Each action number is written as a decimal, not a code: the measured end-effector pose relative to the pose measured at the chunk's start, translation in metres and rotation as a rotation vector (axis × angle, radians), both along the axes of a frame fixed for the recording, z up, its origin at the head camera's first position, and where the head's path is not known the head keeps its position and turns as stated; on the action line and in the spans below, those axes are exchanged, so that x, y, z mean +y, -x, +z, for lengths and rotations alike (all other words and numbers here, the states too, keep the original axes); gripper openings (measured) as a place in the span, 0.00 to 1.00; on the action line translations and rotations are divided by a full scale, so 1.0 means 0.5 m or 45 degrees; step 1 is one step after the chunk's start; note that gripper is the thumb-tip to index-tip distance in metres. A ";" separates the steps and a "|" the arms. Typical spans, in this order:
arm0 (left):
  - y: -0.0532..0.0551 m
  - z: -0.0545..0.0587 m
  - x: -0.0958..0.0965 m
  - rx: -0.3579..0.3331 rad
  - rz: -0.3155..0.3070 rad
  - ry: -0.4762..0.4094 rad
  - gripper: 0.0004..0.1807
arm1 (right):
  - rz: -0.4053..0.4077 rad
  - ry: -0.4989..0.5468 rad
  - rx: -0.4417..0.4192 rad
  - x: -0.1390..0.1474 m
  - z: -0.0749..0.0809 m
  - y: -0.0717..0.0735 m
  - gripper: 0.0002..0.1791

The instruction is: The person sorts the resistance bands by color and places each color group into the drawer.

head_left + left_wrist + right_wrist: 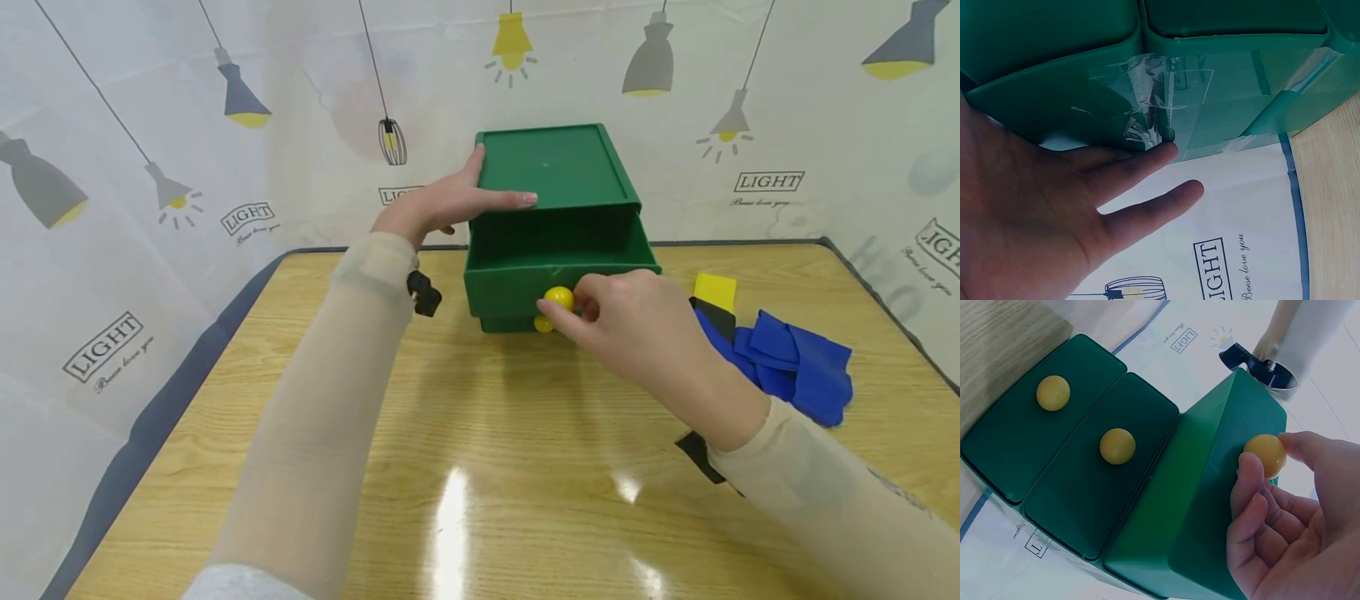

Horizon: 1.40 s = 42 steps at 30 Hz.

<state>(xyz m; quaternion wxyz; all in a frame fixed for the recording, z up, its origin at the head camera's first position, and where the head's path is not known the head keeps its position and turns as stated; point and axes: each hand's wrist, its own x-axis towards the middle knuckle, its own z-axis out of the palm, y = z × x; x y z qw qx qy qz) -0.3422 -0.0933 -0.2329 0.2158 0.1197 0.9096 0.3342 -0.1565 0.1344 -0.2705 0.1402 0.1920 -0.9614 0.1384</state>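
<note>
A green drawer box [555, 167] stands at the back of the table, its top drawer [495, 292] pulled out toward me. The inside that shows is dark green and bare. My right hand [637, 321] pinches the round yellow knob [558, 297] of that drawer between thumb and fingers. In the right wrist view two lower drawers are closed, each with a yellow knob [1117, 446]. My left hand [450, 196] rests against the box's upper left edge, fingers spread, thumb along the top front. Clear tape [1191, 94] covers the box's side by the left fingertips.
Right of the box lie a folded blue cloth [806, 362], a yellow piece [715, 292] and a black piece [712, 315]. Behind the wooden table [525, 467] hangs a white curtain [315, 108] printed with lamps. Dark straps sit at both wrists.
</note>
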 end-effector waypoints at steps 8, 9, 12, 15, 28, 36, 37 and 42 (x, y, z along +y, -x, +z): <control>-0.001 0.000 0.003 0.003 0.002 0.003 0.71 | 0.035 0.012 0.033 0.004 -0.003 -0.017 0.25; -0.001 -0.001 0.003 0.002 0.003 0.002 0.71 | 0.035 0.012 0.038 0.004 -0.004 -0.018 0.24; -0.001 -0.002 0.003 0.001 0.007 -0.001 0.71 | 0.037 0.011 0.038 0.005 -0.006 -0.020 0.24; -0.001 -0.002 0.003 -0.001 0.011 -0.006 0.71 | 0.038 0.005 0.033 0.004 -0.009 -0.021 0.25; -0.005 0.001 0.002 0.012 0.002 -0.010 0.70 | 0.009 -0.002 -0.002 0.022 0.006 -0.032 0.26; -0.003 0.002 0.000 0.016 -0.011 -0.013 0.70 | 0.013 0.084 0.031 0.058 0.027 -0.041 0.22; -0.003 0.001 0.001 0.016 -0.010 -0.014 0.70 | 0.013 0.087 0.045 0.063 0.027 -0.043 0.21; -0.001 0.000 0.002 0.016 -0.006 -0.014 0.70 | 0.016 0.129 0.049 0.088 0.033 -0.046 0.19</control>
